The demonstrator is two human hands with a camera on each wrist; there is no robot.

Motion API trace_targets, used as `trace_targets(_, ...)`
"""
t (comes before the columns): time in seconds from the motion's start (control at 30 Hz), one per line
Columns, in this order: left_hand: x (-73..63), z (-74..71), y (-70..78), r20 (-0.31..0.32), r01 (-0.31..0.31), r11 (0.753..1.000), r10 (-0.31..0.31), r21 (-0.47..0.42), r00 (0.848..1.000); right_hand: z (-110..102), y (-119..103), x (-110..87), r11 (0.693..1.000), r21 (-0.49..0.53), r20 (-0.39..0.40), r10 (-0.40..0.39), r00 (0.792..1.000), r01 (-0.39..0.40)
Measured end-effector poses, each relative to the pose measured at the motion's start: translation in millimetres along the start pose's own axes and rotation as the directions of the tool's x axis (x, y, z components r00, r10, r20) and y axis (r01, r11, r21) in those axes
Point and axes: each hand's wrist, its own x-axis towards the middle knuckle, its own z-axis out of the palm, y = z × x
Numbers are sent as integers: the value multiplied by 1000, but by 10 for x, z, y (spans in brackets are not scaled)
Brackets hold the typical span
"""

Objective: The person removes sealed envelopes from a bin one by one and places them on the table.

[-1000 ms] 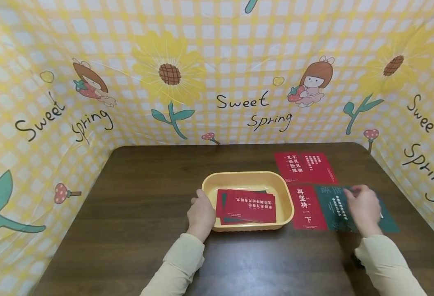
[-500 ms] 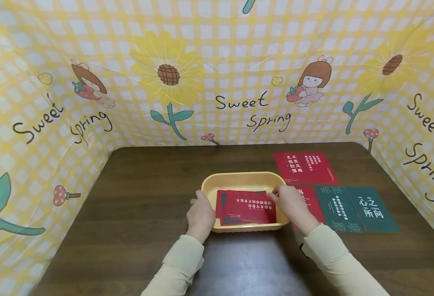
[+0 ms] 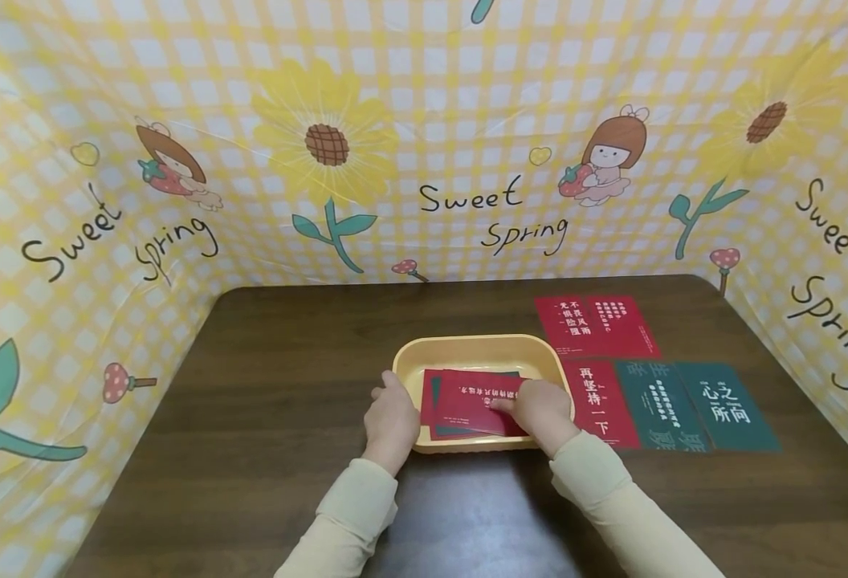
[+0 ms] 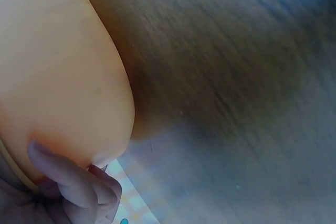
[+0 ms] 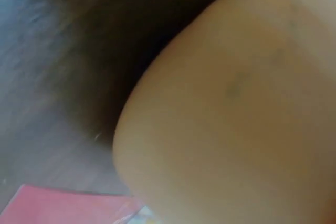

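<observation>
Left hand (image 3: 391, 421) grips the yellow tray (image 3: 482, 352); right hand (image 3: 545, 408) is over the red card (image 3: 463, 403) inside, pinch unconfirmed. Likely step: picking up; next probably needs a clean single-card lift.

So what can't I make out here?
Head: part of the top red card, covered by the right hand.
Head: how many cards beneath, hidden by that card.
Head: small print on the far red cards, too tiny.
Right wrist: a red card's writing, blurred, cut off below.
</observation>
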Motion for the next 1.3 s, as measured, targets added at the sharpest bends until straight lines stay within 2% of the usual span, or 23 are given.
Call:
trace_targets(0.3,7,6,0,-18,-15,1000,16,4,1000,-19,-52,16,999,-20,29,44,999,-43)
trace_targets(0.53,-2,-5,6,3,-7,1000,7,1,1000,15,16,77,991,115,67,59,996,-66)
trace_targets(0.73,-7,-10,10,8,-6,1000,6,-6,1000,65,55,92,971,233,14,58,998,-60)
trace_targets(1.03,11,9,0,2,-7,1000,7,-3,1000,83,61,77,948,317,-55,24,998,-5)
trace_targets(1.2,19,14,-4,8,-3,1000,3,-4,1000,105,69,92,944,325,-142,-19,990,65)
trace_targets(1.3,17,10,-7,11,2,1000,-2,-5,1000,115,81,114,914,390,-186,-41,982,112)
